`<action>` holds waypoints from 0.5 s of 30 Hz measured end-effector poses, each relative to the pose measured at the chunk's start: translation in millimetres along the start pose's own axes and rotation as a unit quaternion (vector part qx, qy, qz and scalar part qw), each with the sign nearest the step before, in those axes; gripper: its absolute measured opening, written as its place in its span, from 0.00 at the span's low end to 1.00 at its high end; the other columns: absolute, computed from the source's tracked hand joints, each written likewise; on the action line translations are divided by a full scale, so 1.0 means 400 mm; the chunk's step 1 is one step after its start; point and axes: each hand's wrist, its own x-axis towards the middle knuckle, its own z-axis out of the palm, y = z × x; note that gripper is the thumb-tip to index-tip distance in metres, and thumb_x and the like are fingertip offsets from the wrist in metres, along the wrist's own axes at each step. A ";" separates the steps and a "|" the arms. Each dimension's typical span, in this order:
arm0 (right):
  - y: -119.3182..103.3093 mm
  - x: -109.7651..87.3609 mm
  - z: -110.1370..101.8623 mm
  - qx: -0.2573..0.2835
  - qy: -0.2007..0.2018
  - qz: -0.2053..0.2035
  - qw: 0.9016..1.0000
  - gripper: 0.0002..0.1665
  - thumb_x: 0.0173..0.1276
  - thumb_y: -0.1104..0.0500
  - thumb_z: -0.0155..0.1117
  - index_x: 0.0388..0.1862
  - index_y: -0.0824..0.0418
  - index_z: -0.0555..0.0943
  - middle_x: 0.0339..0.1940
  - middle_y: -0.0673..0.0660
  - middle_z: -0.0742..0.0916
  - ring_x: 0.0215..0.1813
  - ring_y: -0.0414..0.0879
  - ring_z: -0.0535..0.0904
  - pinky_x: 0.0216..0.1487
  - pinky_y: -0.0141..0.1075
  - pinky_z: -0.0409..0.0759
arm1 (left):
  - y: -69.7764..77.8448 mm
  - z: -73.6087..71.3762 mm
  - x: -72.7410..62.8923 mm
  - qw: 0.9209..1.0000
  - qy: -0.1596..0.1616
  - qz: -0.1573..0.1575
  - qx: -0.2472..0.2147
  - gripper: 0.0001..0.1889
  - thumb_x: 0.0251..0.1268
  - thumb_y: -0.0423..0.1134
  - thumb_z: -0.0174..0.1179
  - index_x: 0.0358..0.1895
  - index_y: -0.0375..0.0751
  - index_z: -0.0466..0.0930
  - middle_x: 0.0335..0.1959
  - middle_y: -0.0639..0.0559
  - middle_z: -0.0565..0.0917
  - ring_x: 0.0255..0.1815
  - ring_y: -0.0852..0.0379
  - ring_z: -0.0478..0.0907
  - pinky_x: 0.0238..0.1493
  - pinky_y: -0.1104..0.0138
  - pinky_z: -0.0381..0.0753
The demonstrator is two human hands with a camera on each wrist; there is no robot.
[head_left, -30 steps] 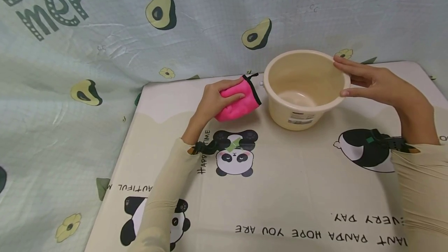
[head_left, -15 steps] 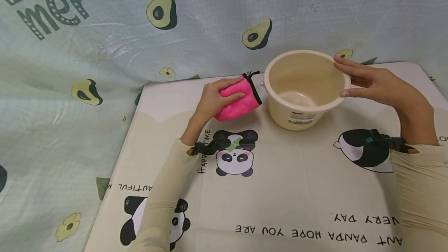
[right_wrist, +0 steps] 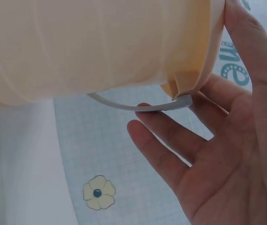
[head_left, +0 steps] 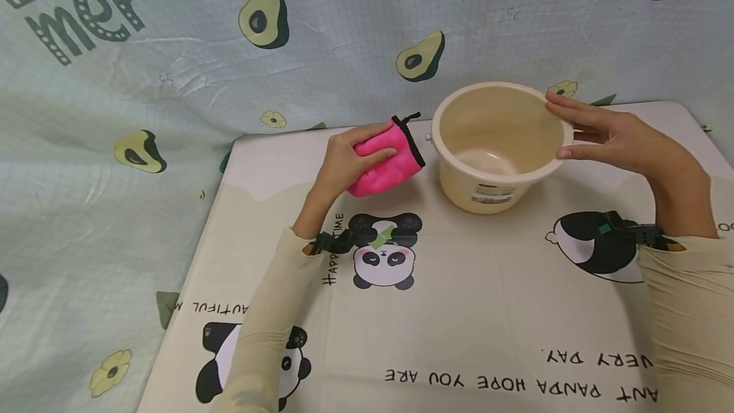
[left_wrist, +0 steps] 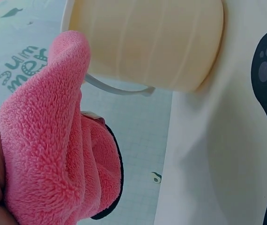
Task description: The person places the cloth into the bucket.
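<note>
Pinching a soft pink cloth between the thumb and fingers of the left hand, raised above the desk just to the left of a cream bucket and apart from it. Touching the bucket's rim at its right with the right hand, spread, with thumb toward the near side and fingertips toward the far side. Standing upright at the far edge of the desk, in the bucket's case, with a printed label on the near wall and a grey handle hanging on the far side. Trimmed in black along the right edge, in the cloth's case. Dressed in cream sleeves with black straps at both wrists. Set before a pale curtain printed with avocados and flowers, over pandas and lettering printed across the desk.
</note>
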 end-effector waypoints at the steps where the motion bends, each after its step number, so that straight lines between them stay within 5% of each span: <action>1: 0.000 0.000 -0.001 -0.001 -0.002 -0.004 1.000 0.49 0.69 0.65 0.70 0.82 0.43 0.58 0.83 0.38 0.56 0.61 0.16 0.67 0.54 0.11 0.64 | 0.000 0.000 0.000 1.000 0.001 -0.001 0.000 0.27 0.61 0.45 0.75 0.64 0.53 0.83 0.59 0.56 0.85 0.56 0.61 0.80 0.51 0.67 0.83; 9: -0.007 0.004 -0.006 -0.036 -0.013 0.005 0.999 0.49 0.69 0.60 0.71 0.82 0.38 0.57 0.83 0.34 0.54 0.76 0.23 0.52 0.66 0.14 0.53 | 0.005 -0.001 0.002 1.000 0.005 -0.002 -0.003 0.26 0.61 0.45 0.74 0.64 0.54 0.83 0.58 0.56 0.86 0.54 0.60 0.80 0.49 0.66 0.84; 12: -0.008 0.006 -0.008 -0.046 -0.015 0.018 0.999 0.49 0.70 0.57 0.71 0.82 0.37 0.56 0.82 0.31 0.53 0.82 0.34 0.45 0.79 0.34 0.44 | 0.011 -0.002 0.002 1.000 0.004 -0.007 -0.002 0.27 0.61 0.45 0.74 0.65 0.55 0.82 0.58 0.56 0.86 0.54 0.60 0.80 0.49 0.66 0.84; 15: -0.007 0.007 -0.010 -0.049 -0.014 0.032 0.998 0.50 0.69 0.56 0.71 0.82 0.36 0.55 0.82 0.30 0.52 0.84 0.40 0.40 0.79 0.59 0.36 | 0.018 -0.001 0.005 1.000 -0.002 -0.014 -0.004 0.27 0.61 0.46 0.74 0.65 0.56 0.82 0.58 0.56 0.86 0.54 0.59 0.80 0.48 0.65 0.85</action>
